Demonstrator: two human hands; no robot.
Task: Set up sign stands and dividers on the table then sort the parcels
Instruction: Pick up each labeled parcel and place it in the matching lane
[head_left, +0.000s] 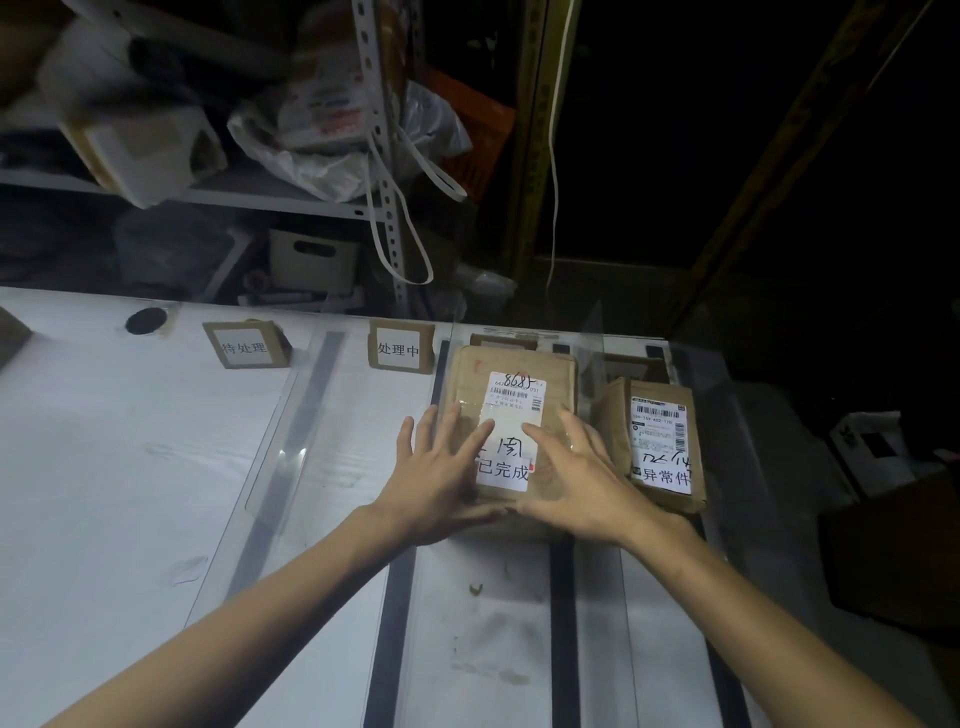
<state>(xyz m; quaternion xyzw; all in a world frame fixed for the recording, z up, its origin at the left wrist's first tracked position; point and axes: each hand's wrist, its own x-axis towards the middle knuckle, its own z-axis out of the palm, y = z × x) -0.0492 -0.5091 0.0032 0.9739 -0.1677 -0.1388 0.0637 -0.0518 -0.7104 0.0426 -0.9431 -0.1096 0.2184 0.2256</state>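
Observation:
A brown cardboard parcel (519, 379) with a white label lies on the white table (104, 467), between two clear dividers. My left hand (441, 467) rests flat on its near left part, fingers straight and spread. My right hand (576, 478) lies on its near right part, fingers spread and slightly bent. A smaller parcel (660, 441) with a white label lies in the lane to the right. Two cardboard sign stands (247, 345) (400, 348) stand at the back of the table. Clear dividers on dark bases (291, 441) (563, 623) split the table into lanes.
Metal shelving (384, 156) with boxes and a plastic bag (332, 135) stands behind the table. A round hole (146, 320) is in the table at back left. Dark boxes (893, 551) sit off the table's right edge. A small scrap (475, 588) lies in the middle lane.

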